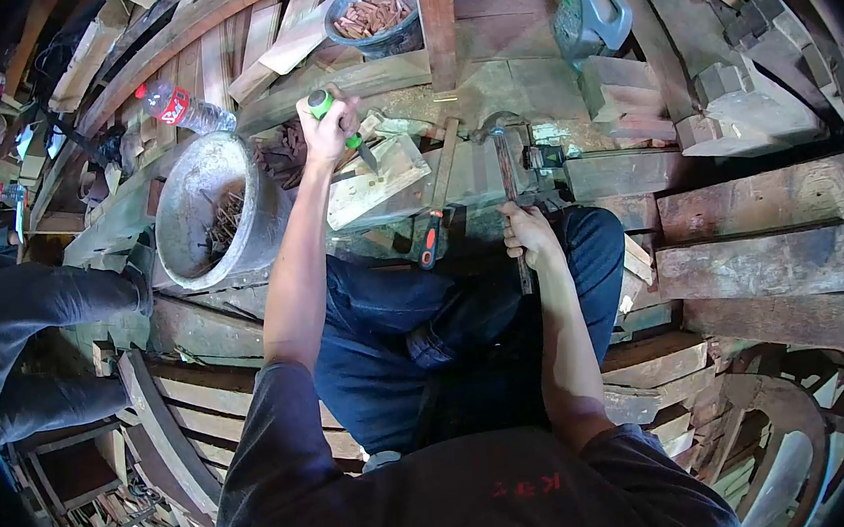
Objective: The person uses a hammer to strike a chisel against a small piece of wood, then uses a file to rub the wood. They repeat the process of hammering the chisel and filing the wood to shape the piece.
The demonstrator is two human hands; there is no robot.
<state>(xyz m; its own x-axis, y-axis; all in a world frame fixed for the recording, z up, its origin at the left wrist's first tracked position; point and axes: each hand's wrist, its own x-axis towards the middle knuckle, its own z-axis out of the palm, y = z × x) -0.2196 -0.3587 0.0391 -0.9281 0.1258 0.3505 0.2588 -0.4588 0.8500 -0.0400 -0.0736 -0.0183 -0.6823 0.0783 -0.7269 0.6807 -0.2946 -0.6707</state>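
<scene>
My left hand (331,129) is closed around a green-handled tool (321,103), whose dark blade points down over a pale wood board (380,182). My right hand (530,237) grips the wooden handle of a hammer (504,161), its metal head up and away from me. Between my hands lies a tool with a red and black handle (430,241). Left of my left forearm stands a grey bucket (250,218) with rusty nails inside. Small wood scraps surround the board.
A blue bucket of wooden pegs (330,21) stands at the top, beside an upright post (438,31). Further right is a blue-grey jug (590,23). A plastic bottle (190,108) lies upper left. Another person's legs (44,307) are at the left. Wood blocks (618,91) sit right.
</scene>
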